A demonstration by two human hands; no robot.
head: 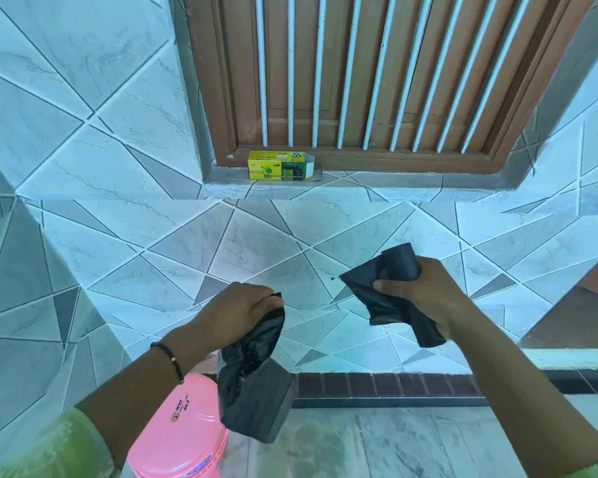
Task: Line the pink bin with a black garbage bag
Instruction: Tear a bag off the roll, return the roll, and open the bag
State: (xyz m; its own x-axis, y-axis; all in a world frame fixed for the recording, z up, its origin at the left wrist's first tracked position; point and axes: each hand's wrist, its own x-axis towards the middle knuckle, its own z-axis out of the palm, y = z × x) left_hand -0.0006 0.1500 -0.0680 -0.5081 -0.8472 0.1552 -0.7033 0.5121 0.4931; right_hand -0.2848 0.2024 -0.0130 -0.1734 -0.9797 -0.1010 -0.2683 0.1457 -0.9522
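Observation:
My left hand [240, 310] grips a folded black garbage bag [254, 384] by its top, and the bag hangs down crumpled over the floor. My right hand [418, 293] holds the roll of black bags [390, 288], with one loose flap sticking out to the left and another end hanging below the palm. The two black pieces are apart, with a gap of wall tiles between them. The pink bin [182, 432] stands on the floor at the lower left, under my left forearm, with its lid closed.
A yellow and green bin-bag box [278, 166] lies open on the tiled window ledge, below a brown barred window [377, 74]. A tiled wall fills the front. A dark brick strip [387, 384] runs along the marble floor [394, 443].

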